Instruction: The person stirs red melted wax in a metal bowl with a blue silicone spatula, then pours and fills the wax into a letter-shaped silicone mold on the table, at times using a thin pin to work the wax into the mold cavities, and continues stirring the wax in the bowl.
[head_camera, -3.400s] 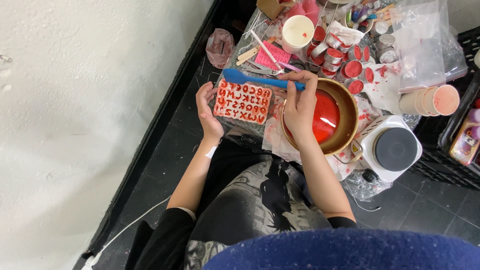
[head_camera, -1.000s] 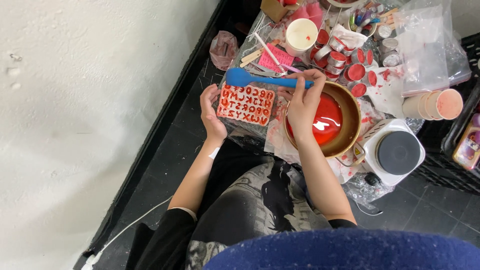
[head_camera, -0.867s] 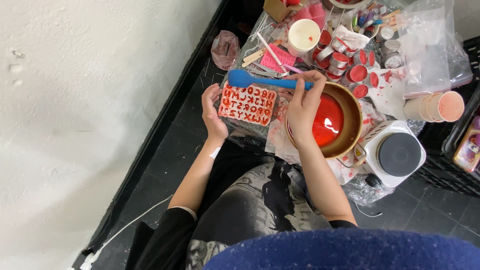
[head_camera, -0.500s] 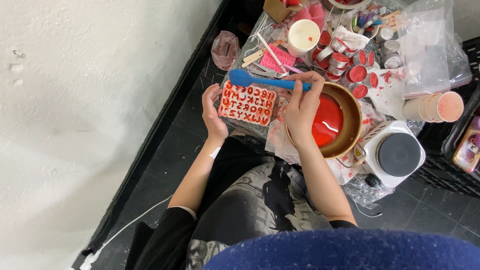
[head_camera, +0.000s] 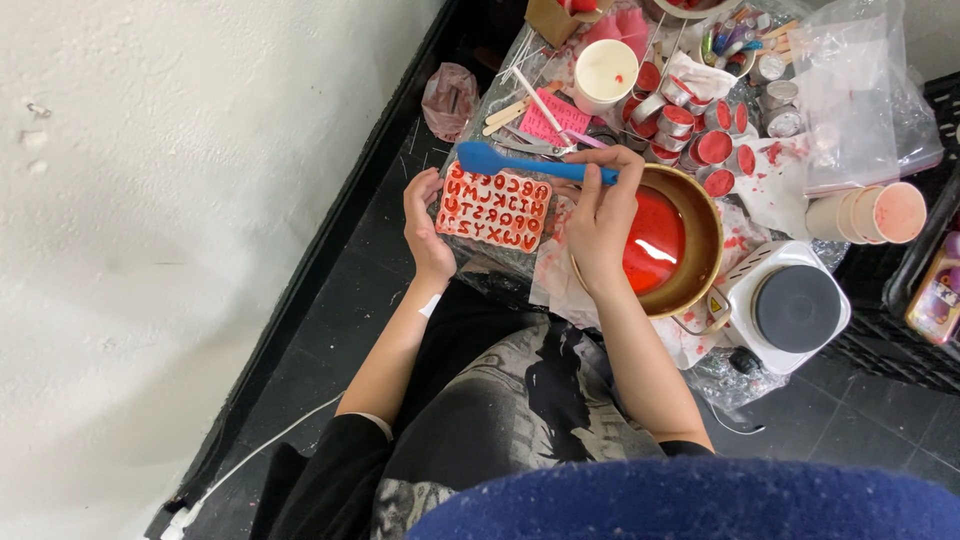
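A pink silicone letter mould (head_camera: 494, 209) filled with red wax lies in front of me. My left hand (head_camera: 425, 225) grips its left edge. In my right hand (head_camera: 603, 215) I hold a blue spatula (head_camera: 520, 164) by its handle, its blade just above the mould's top edge. To the right of that hand stands a brass-coloured pot (head_camera: 700, 240) of melted red wax (head_camera: 655, 240).
A small white electric hotplate (head_camera: 790, 305) stands right of the pot. Behind are several small tins of red wax (head_camera: 700, 135), a white paper cup (head_camera: 605, 72), stacked cups (head_camera: 870, 212), wooden sticks and plastic bags. A white wall runs along the left.
The spatula blade has stayed over the mould's upper edge, shifting only slightly. Both hands keep their hold; the view has moved a little.
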